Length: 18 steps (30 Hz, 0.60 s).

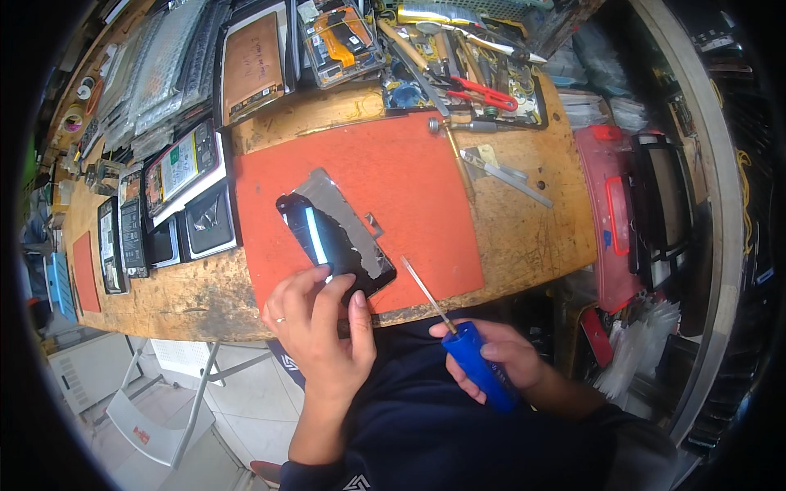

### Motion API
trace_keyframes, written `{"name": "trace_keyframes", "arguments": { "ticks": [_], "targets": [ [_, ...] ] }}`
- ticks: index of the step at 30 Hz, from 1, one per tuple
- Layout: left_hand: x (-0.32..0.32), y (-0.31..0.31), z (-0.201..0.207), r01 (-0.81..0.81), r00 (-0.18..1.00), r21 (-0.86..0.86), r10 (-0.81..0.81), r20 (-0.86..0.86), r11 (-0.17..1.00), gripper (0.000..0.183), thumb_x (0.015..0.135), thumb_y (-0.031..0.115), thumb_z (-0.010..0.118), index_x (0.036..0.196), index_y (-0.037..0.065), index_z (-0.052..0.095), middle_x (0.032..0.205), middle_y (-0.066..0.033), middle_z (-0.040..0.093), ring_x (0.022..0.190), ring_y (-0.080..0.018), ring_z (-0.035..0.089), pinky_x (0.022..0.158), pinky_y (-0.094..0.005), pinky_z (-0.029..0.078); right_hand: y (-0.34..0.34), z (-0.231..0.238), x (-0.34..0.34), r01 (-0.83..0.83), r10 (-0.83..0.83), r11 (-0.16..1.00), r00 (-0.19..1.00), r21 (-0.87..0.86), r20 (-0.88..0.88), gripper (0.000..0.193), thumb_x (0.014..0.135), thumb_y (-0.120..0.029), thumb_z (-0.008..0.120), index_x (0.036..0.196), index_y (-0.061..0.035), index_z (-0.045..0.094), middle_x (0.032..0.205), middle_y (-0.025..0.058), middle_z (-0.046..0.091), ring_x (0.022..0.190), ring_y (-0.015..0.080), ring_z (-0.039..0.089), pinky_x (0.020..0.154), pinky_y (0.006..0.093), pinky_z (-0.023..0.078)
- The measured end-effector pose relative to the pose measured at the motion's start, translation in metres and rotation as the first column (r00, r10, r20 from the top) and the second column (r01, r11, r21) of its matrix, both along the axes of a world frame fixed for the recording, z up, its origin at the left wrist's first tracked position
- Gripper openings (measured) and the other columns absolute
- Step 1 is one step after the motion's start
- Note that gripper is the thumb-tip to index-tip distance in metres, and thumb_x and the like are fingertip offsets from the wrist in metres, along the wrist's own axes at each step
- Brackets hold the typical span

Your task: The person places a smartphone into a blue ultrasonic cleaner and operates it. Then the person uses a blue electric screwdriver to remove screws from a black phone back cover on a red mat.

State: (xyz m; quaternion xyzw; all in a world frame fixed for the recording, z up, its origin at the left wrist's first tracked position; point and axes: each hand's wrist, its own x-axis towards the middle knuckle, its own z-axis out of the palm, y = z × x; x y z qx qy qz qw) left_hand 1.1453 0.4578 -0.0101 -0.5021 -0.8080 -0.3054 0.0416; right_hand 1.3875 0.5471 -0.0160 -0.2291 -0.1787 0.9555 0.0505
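On the orange-red mat [409, 180] lies a dark glossy phone screen panel [311, 237], its right side covered by a torn grey layer [340, 213] with a ragged edge. My left hand [319, 323] is closed on the panel's near end, with fingertips on the glossy face and the thumb by its near corner. In my right hand [508, 356], off the table's front edge, is a blue-handled tool [483, 368] with a long thin metal shaft. Its shaft points up and left over the mat, and its tip is apart from the panel.
Opened tablets and phones [184, 164] stand along the mat's left. Behind it are a parts tray [344, 41] and a cluster of tools with red-handled pliers [491, 94]. A brass-coloured rod [458, 159] and metal ruler [516, 184] lie right. A red case [602, 221] stands beyond.
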Motion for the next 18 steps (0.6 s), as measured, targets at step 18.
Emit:
{"name": "trace_keyframes", "arguments": {
  "ticks": [18],
  "targets": [
    [-0.001, -0.043, 0.036, -0.484, 0.395, 0.429, -0.247, 0.885, 0.763, 0.036, 0.105, 0.031, 0.061, 0.082, 0.004, 0.053, 0.078, -0.0046, 0.048, 0.068, -0.0118, 0.046, 0.058, -0.0236, 0.036, -0.017, 0.021, -0.041, -0.439, 0.503, 0.841, 0.849, 0.316, -0.160, 0.068, 0.106, -0.033, 0.053, 0.158, 0.0026, 0.027, 0.101, 0.0101, 0.061, 0.076, 0.0115, 0.061, 0.067, 0.0262, 0.054]
  ]
}}
